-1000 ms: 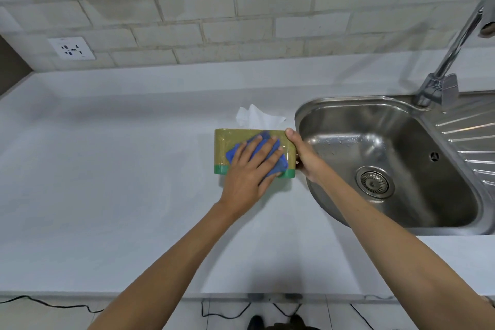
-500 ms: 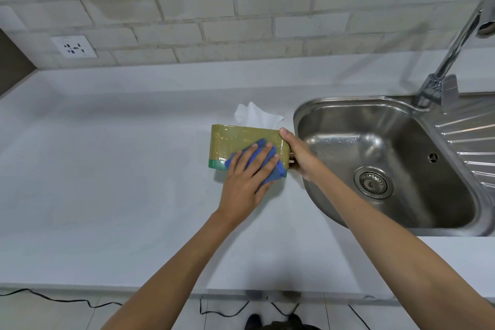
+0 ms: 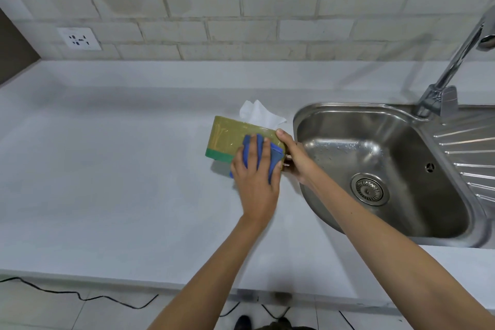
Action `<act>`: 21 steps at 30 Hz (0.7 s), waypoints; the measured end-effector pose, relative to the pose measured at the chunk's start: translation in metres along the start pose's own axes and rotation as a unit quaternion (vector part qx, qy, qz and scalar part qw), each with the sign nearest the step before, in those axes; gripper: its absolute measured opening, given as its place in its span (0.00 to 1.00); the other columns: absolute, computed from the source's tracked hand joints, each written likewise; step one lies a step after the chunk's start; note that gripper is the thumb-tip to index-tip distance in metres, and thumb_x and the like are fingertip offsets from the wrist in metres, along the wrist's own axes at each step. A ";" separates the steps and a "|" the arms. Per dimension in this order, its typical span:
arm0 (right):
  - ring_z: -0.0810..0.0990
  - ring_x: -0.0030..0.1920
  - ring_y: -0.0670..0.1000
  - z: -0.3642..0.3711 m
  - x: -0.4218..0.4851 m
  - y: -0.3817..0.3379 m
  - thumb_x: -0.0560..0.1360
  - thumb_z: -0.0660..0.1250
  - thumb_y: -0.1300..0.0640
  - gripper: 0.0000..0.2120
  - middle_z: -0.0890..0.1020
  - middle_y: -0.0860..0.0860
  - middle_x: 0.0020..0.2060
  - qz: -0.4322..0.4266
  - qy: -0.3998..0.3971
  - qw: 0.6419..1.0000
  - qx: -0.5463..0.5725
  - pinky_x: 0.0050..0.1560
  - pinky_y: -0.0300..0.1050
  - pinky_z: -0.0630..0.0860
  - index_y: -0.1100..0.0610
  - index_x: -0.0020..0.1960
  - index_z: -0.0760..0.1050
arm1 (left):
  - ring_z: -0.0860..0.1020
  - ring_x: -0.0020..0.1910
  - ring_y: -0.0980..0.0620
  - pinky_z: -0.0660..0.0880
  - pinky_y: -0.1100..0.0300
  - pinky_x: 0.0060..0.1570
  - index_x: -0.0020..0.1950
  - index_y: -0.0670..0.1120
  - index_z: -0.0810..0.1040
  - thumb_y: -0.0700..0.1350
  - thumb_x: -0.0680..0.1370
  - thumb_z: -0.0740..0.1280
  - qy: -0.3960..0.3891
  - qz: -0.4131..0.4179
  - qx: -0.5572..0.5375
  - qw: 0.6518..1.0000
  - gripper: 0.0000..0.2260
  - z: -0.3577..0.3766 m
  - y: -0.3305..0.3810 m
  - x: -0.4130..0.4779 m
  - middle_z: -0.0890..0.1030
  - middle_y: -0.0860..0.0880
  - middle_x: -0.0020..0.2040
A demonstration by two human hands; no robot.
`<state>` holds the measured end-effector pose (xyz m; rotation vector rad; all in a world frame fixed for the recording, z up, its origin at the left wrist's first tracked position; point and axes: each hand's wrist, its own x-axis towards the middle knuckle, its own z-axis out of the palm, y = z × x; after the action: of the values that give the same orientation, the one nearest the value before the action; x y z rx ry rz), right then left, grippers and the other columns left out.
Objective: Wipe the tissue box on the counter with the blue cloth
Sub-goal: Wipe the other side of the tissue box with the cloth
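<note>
An olive-gold tissue box (image 3: 227, 138) with a green band and a white tissue (image 3: 258, 115) poking out stands on the white counter (image 3: 120, 182), tilted, just left of the sink. My left hand (image 3: 255, 182) presses the blue cloth (image 3: 273, 162) flat against the box's near face, at its right end. My right hand (image 3: 297, 161) grips the box's right end, thumb on the top corner, fingers partly hidden behind the box.
A steel sink (image 3: 380, 169) with a drain (image 3: 369, 189) lies right of the box, its tap (image 3: 452, 67) at the back right. A wall socket (image 3: 79, 38) sits on the tiled wall at the left. Black cables (image 3: 80, 296) run on the floor below the counter edge.
My left hand has slid the blue cloth down and rightward over the box's front face. The box has tilted a little in my right hand's grip.
</note>
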<state>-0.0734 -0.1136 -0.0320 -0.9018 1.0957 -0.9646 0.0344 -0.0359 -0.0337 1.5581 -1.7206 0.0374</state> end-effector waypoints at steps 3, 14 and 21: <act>0.80 0.27 0.43 -0.001 -0.002 -0.002 0.57 0.72 0.33 0.22 0.80 0.45 0.25 0.007 0.020 1.000 -0.002 0.28 0.36 0.74 0.51 0.36 0.78 | 0.73 0.63 0.37 0.71 0.45 0.61 0.67 0.41 0.75 0.49 0.78 0.59 0.003 0.071 0.027 0.997 0.21 -0.001 -0.014 0.005 0.74 0.41 0.68; 0.75 0.21 0.40 -0.007 0.001 0.001 0.70 0.70 0.44 0.16 0.76 0.43 0.19 0.008 0.000 0.998 0.061 0.23 0.35 0.72 0.55 0.39 0.70 | 0.70 0.65 0.34 0.67 0.44 0.65 0.68 0.39 0.73 0.44 0.78 0.63 0.059 -0.109 -0.024 0.992 0.19 -0.001 -0.010 0.030 0.71 0.38 0.70; 0.83 0.40 0.48 -0.007 -0.003 -0.005 0.61 0.74 0.40 0.26 0.84 0.50 0.37 0.019 -0.022 0.999 0.034 0.42 0.41 0.79 0.58 0.48 0.79 | 0.72 0.64 0.36 0.72 0.42 0.60 0.67 0.41 0.75 0.46 0.77 0.62 -0.001 0.032 0.027 0.999 0.20 0.008 0.009 0.001 0.74 0.40 0.69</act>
<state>-0.0818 -0.1137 -0.0281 -0.8398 1.0334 -0.9413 0.0228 -0.0389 -0.0346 1.5412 -1.7853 0.1151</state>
